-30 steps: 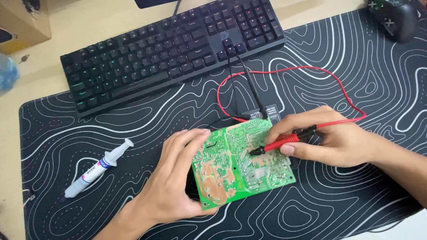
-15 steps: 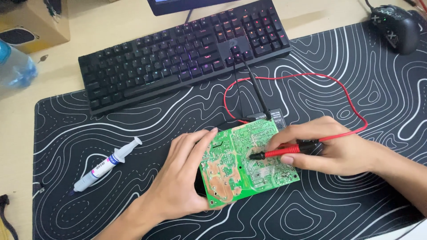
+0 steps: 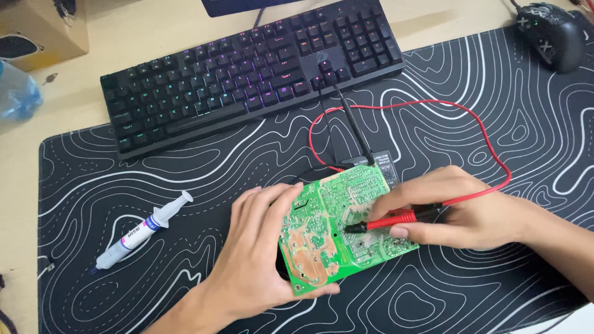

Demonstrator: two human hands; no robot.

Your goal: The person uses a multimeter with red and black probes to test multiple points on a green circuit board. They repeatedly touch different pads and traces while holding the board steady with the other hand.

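A green circuit board (image 3: pixel 337 229) lies solder side up on a black desk mat (image 3: pixel 470 148) with white wavy lines. My left hand (image 3: pixel 257 253) grips the board's left edge, thumb under its lower corner. My right hand (image 3: pixel 470 213) holds a red test probe (image 3: pixel 396 219) like a pen, its black tip touching the middle of the board. A red lead (image 3: pixel 482 127) loops back from the probe. A black probe (image 3: pixel 352 127) lies on the mat above the board, its end at a small black device (image 3: pixel 380 166) partly hidden behind the board.
A black keyboard (image 3: pixel 247 68) with lit keys lies along the mat's far edge. A white syringe-shaped tube (image 3: pixel 139 232) rests on the mat at the left. A black mouse (image 3: pixel 554 34) sits at the top right, a cardboard box (image 3: pixel 40 31) and a blue plastic bottle (image 3: pixel 18 96) at the top left.
The view has shifted, so everything sits a little further right and lower in the frame. Both hands keep their hold, and the probe tip stays on the board.
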